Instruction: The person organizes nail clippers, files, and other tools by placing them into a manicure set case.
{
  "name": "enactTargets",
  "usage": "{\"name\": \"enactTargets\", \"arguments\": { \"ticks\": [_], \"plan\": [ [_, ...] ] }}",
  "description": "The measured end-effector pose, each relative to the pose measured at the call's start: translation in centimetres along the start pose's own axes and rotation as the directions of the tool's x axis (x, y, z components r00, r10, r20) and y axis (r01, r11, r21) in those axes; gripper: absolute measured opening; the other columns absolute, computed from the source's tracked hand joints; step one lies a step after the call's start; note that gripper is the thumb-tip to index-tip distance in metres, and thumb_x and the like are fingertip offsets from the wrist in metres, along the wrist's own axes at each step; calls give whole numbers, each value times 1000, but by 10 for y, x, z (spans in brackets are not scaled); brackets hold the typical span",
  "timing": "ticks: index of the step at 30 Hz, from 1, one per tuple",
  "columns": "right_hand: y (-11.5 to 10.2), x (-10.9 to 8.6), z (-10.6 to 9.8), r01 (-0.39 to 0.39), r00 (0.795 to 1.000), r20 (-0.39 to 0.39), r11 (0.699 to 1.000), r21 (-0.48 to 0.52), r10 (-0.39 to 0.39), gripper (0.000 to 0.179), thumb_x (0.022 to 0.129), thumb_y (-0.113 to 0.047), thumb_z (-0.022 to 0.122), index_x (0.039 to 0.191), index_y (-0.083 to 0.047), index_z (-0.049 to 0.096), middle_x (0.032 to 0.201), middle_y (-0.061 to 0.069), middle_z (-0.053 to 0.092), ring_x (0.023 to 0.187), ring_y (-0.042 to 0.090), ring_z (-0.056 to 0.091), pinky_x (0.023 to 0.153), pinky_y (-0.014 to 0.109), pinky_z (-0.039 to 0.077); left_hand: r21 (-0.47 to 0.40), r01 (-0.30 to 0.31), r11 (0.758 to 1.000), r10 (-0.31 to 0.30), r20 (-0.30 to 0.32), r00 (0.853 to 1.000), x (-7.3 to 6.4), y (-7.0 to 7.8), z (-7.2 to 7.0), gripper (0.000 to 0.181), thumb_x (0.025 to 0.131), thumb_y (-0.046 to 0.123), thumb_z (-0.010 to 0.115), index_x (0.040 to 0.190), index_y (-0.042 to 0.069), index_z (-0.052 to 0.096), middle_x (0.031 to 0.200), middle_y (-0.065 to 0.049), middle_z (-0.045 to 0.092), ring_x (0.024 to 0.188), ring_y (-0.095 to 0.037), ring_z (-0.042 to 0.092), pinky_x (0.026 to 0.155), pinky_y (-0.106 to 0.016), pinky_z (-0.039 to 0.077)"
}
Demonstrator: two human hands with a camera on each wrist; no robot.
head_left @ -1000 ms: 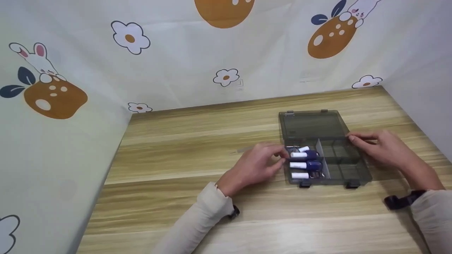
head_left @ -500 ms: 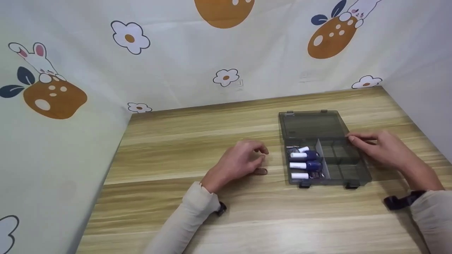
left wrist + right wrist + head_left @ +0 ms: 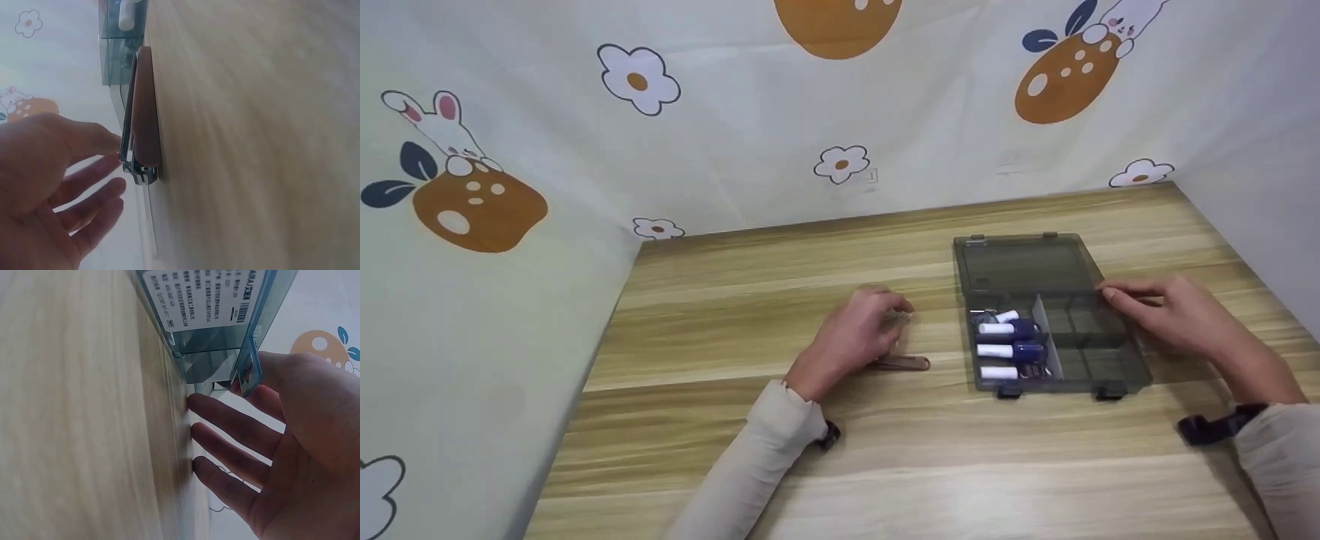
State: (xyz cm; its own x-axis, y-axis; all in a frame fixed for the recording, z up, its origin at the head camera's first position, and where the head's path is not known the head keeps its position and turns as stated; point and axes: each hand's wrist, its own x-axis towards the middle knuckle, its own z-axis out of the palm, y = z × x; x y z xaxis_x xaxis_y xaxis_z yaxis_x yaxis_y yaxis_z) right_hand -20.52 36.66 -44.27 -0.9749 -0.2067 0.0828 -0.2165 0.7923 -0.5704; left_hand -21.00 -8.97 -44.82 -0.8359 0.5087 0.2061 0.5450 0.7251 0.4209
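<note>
In the head view my left hand [image 3: 851, 334] holds a clear, speckled strip [image 3: 895, 318] between thumb and fingers, mostly hidden by the hand. Just in front of it on the table lies a brown hinged tool [image 3: 905, 363], which looks like a nail clipper with metal parts [image 3: 146, 107] in the left wrist view. My right hand [image 3: 1174, 311] pinches the edge of a smoky clear compartment box [image 3: 1091, 367] near the lid hinge; its other fingers [image 3: 225, 450] reach down to the table. The box lid lies back. Nail polish bottles [image 3: 1011, 351] with white caps fill its left side.
A pale divider [image 3: 1048, 337] parts the bottles from the bare right compartments [image 3: 1099, 364]. A printed label [image 3: 208, 298] is on the box's underside. Patterned cloth [image 3: 750, 120] surrounds the wooden table [image 3: 780, 285] at the back and sides.
My left hand has come away from the box's left edge, moved left and taken hold of the clear strip. More of the brown tool shows. The right hand stays at the box.
</note>
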Motion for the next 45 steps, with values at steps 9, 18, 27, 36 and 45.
{"name": "enactTargets", "arguments": {
  "ticks": [9, 18, 27, 36, 45],
  "plan": [
    [5, 1, 2, 27, 998, -54, 1000, 9, -27, 32, 107, -32, 69, 127, -10, 81, 126, 25, 75, 107, 13, 76, 79, -6, 40, 175, -77, 982, 80, -9, 997, 0, 3, 3, 21, 98, 10, 71, 113, 14, 84, 111, -4, 78, 106, -24, 74, 86, -42, 65],
    [4, 1, 3, 34, 998, -53, 999, -2, -34, 32, 108, -31, 68, 129, -8, 79, 126, 26, 75, 119, 55, 69, 80, -8, 37, 193, -100, 976, 106, -20, 994, 2, 1, 6, 18, 97, 9, 70, 102, 15, 86, 103, -1, 80, 100, -21, 75, 83, -37, 64],
    [1, 2, 2, 23, 999, -39, 1000, -11, -24, 35, 108, -34, 67, 129, -9, 79, 127, 26, 74, 118, 55, 70, 79, -7, 37, 117, -59, 991, 61, -12, 998, 1, 2, 4, 14, 92, 8, 74, 95, 15, 85, 98, 0, 79, 95, -17, 75, 81, -34, 64],
    [0, 2, 2, 2, 1000, -25, 1000, -5, -2, 37, 108, -38, 67, 130, -11, 79, 130, 24, 74, 117, 45, 73, 79, -2, 46, 53, -32, 998, 33, -15, 999, 0, 5, 1, 17, 91, 4, 72, 99, 14, 83, 100, 0, 80, 95, -15, 75, 80, -31, 63],
    [1, 2, 2, 1, 1000, -14, 1000, 14, -1, 38, 109, -38, 65, 132, -10, 78, 131, 24, 74, 121, 52, 69, 80, -4, 41, 4, -52, 999, 52, -52, 997, 2, 13, 2, 28, 93, 3, 73, 119, 11, 78, 106, -5, 77, 94, -17, 74, 79, -32, 64]
  ]
}}
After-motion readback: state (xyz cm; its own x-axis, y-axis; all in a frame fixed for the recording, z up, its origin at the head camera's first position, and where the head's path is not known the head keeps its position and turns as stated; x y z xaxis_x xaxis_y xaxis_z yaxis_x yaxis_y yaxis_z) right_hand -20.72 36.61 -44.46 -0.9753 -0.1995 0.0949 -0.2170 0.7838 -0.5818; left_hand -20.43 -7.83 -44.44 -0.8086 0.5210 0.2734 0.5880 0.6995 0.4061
